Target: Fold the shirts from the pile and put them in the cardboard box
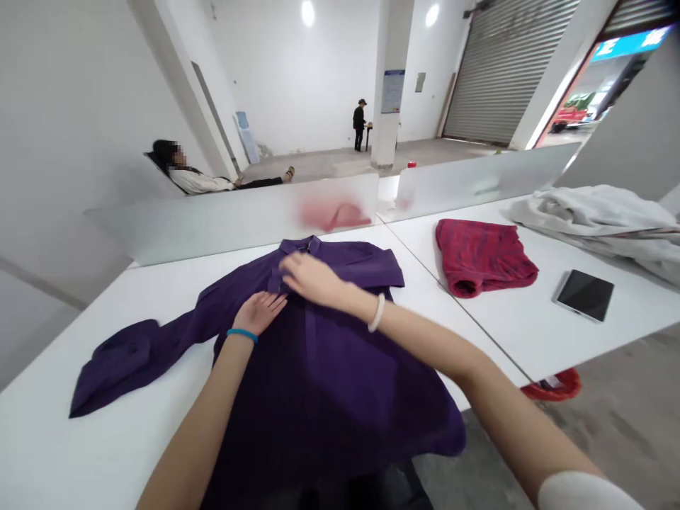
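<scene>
A dark purple long-sleeved shirt (345, 347) lies front up, its collar at the far side and its lower part hanging over the near table edge. One sleeve (175, 336) stretches out to the left; the other is folded across the chest. My left hand (260, 312), with a blue band at the wrist, is open, fingers extended against the shirt near what looks like the folded sleeve's cuff (275, 280). Just above and to the right, my right hand (311, 278), wearing a white bracelet, is over the shirt front. Motion blurs its fingers, so their grip is unclear.
A folded red garment (483, 255), a black-screened tablet (586, 294) and a pile of pale cloth (600, 216) lie on the white table (440, 319). Frosted panels (255, 219) line its back. A red-lined bin (557, 386) stands below. Two people are beyond the panels.
</scene>
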`<state>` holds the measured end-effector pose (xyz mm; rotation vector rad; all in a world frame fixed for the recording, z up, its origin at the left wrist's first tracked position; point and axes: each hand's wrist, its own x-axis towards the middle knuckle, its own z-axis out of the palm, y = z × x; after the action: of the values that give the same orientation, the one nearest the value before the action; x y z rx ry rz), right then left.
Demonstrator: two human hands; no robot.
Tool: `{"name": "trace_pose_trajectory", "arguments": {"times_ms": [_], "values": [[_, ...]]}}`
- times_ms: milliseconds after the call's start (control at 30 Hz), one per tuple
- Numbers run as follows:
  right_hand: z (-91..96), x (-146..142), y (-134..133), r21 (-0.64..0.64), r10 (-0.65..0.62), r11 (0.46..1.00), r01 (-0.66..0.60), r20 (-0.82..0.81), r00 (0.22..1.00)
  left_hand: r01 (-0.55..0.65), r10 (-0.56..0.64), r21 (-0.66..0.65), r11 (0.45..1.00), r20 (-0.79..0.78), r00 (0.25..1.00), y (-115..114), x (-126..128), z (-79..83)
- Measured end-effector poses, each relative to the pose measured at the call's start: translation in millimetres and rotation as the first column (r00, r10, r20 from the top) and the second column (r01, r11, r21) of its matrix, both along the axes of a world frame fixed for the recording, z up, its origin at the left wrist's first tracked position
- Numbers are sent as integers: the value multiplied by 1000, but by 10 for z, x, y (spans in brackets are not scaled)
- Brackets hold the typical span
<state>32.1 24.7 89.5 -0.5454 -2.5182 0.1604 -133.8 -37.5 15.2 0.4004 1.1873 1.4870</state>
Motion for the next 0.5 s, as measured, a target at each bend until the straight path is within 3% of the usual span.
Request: {"name": "trace_pose_trajectory", "arguments": {"times_ms": [100, 200, 367, 433, 500], "values": [[-654, 13, -239, 14, 31, 999, -33, 115, 993, 12, -14, -17, 1000, -61, 998, 263, -58, -74], [-1050, 114, -230, -43, 67, 997, -62, 118, 991, 29, -26, 19, 999, -152, 988, 418, -17, -99], [-1323, 161, -169, -113, 37, 993, -25, 98, 995, 91, -117, -78, 993, -446, 887, 579, -13, -132], [-1376, 151, -173, -116, -23, 993, 36, 113, 993, 104, -180, -159, 982, -603, 777, 637, -18, -179], [-1398, 147, -186, -118, -54, 991, 71, 140, 989, 85, -237, -235, 968, -755, 611, 683, 2, -240]]}}
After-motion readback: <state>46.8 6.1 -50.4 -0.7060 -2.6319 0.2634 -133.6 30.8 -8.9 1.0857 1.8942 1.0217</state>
